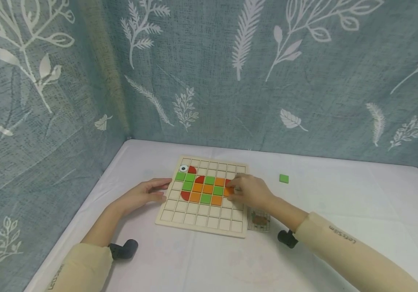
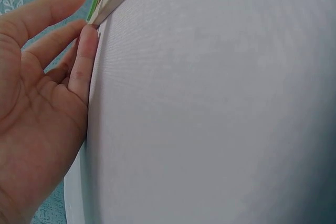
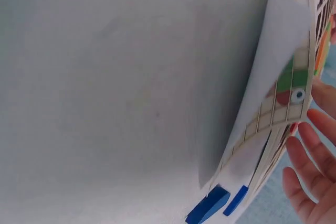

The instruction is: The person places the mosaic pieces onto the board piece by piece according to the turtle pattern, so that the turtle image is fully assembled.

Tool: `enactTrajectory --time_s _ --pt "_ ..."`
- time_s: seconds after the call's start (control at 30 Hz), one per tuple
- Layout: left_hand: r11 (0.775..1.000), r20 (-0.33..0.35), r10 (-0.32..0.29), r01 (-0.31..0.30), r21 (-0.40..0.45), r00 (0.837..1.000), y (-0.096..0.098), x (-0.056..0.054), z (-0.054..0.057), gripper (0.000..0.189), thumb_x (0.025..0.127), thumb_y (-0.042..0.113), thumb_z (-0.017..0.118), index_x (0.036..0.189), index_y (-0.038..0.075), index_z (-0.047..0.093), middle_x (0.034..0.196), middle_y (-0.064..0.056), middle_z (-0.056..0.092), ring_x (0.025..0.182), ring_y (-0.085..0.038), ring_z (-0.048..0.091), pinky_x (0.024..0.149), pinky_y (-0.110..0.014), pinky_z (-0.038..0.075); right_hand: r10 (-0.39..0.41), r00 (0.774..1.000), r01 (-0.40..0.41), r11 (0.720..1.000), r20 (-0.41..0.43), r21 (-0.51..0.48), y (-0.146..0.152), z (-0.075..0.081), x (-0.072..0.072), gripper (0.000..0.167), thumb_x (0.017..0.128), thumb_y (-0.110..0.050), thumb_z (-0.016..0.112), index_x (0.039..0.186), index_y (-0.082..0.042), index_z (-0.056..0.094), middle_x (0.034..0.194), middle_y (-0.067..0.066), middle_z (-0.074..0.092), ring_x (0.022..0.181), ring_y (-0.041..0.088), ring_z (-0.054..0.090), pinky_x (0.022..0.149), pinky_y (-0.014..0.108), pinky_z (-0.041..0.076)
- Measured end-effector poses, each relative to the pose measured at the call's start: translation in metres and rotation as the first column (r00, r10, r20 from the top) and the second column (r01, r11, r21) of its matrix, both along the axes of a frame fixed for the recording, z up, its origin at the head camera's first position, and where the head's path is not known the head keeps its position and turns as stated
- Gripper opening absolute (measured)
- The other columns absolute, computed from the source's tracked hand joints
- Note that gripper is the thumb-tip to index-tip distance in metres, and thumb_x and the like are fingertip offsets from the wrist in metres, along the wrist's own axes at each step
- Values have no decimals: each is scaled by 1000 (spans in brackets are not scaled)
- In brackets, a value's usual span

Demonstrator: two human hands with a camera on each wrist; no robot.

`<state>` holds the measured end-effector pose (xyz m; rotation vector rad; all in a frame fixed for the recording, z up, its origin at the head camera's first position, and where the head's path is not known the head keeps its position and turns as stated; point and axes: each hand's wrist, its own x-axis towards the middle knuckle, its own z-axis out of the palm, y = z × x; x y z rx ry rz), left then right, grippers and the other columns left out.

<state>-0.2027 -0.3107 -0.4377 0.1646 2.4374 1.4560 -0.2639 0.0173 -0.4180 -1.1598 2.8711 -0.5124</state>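
Note:
A pale wooden grid board lies on the table, with green, orange and red tiles and a round eye tile set in it. At the board's left edge, my left hand rests with its fingers loosely extended; in the left wrist view its fingertips touch the rim. Over the board's right side, my right hand reaches in, thumb and fingertips apart at a red tile and an orange tile. The right wrist view shows several of its fingers relaxed, but what lies under the fingertips is hidden.
A picture card lies by the board's right edge, partly under the right forearm. Farther right, a loose green tile lies on the white cloth. A patterned blue-grey curtain stands behind and to the left.

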Motion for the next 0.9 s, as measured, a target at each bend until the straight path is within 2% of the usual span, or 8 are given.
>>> enactTrajectory --time_s 0.17,0.47,0.63,0.9 --pt "1000 -5 -1 1 -11 1000 0 -1 0 65 85 22 63 141 5 37 143 -18 35 131 -36 34 109 -50 30 -46 997 48 998 55 -29 5 2 0 30 80 -29 72 105 -13 70 107 2 65 87 15 62 69 29 55" --pt "1000 -4 -2 2 -7 1000 -1 -1 -1 65 84 21 64 141 4 37 144 -18 34 131 -36 35 108 -49 32 -84 993 89 994 84 -56 23 9 -8 25 83 -28 67 100 -10 71 93 1 66 72 12 57 51 20 47" --pt "1000 5 1 -1 3 1000 -1 0 0 65 84 21 64 141 4 36 145 -18 32 130 -36 36 108 -47 33 -102 990 108 993 98 -55 40 8 -13 25 84 -27 66 100 -8 70 93 3 66 73 12 57 55 21 49" --pt "1000 -1 -5 5 0 1000 1 0 1 65 85 22 64 141 4 36 145 -19 32 130 -37 35 108 -48 32 -202 972 204 979 118 -6 64 3 -16 24 82 -25 68 100 -10 71 96 3 66 70 12 55 51 23 45"
